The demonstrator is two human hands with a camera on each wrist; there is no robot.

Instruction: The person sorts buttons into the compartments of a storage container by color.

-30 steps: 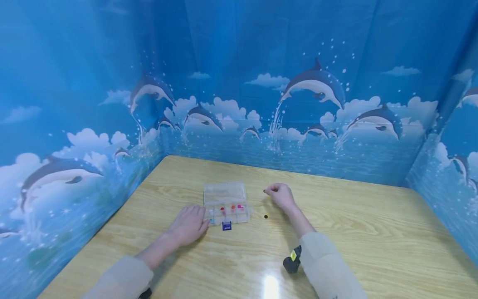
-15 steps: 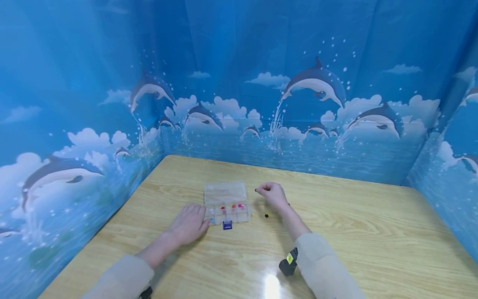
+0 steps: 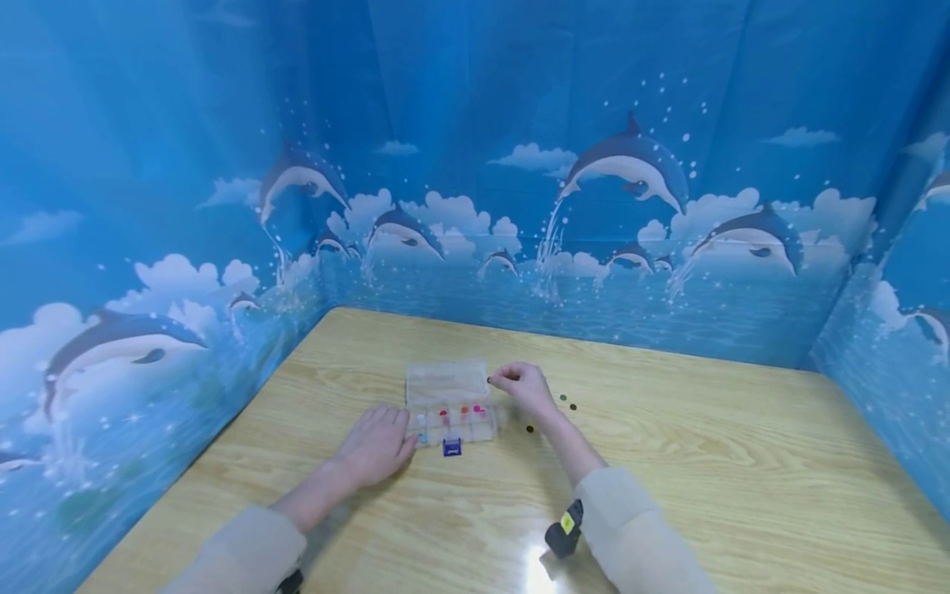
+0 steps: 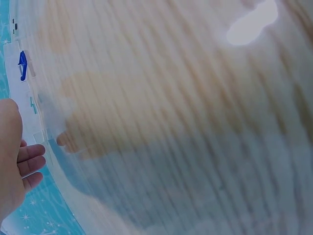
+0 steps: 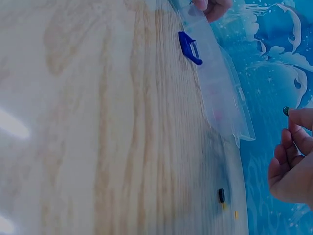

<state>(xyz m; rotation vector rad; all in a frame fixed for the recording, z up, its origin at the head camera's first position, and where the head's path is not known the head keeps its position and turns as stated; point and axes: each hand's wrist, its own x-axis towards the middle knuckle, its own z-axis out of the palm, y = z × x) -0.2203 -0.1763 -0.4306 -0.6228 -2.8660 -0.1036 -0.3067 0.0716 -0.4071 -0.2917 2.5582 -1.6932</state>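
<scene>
Clear plastic box with opened lid, dark disc in the right hand

Pinched between thumb and finger, just beside the lid's right edge. To the right of the box, on the wooden table, three more small discs. At its left side, the left hand, with fingers rather straight. In the compartments, red, orange and pink pieces.

The box lies on the table, lid behind, latch in front, small pieces in its compartments. Left of the box is the left hand; right of it, the right hand and loose discs.
</scene>
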